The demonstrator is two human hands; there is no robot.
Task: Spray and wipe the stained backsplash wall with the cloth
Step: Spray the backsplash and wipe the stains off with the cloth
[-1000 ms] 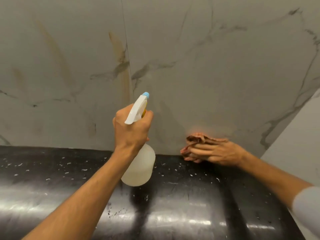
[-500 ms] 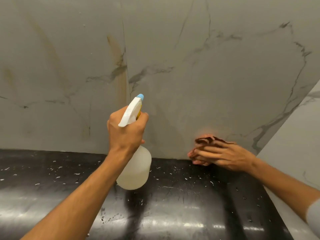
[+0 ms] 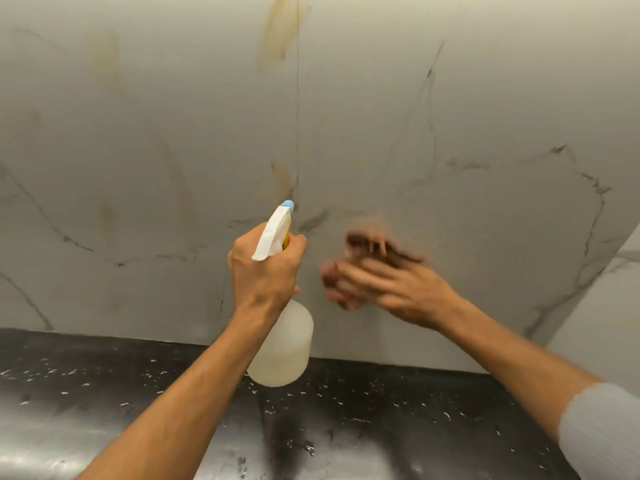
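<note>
The backsplash wall (image 3: 398, 109) is pale marble with grey veins and brownish streaks, one stain (image 3: 277, 32) near the top beside a vertical seam and another (image 3: 282, 178) lower down. My left hand (image 3: 265, 271) grips a translucent spray bottle (image 3: 282, 351) by its white trigger head, blue nozzle aimed at the wall. My right hand (image 3: 398, 285), motion-blurred, presses a reddish-brown cloth (image 3: 367, 244) flat against the wall just right of the seam and the bottle.
A glossy black speckled countertop (image 3: 381, 420) runs along the foot of the wall. A second marble wall panel (image 3: 609, 306) meets the backsplash in a corner at the right.
My right hand has lifted the cloth from the base of the wall up and leftward along it. The view has tilted upward. The left hand keeps holding the bottle.
</note>
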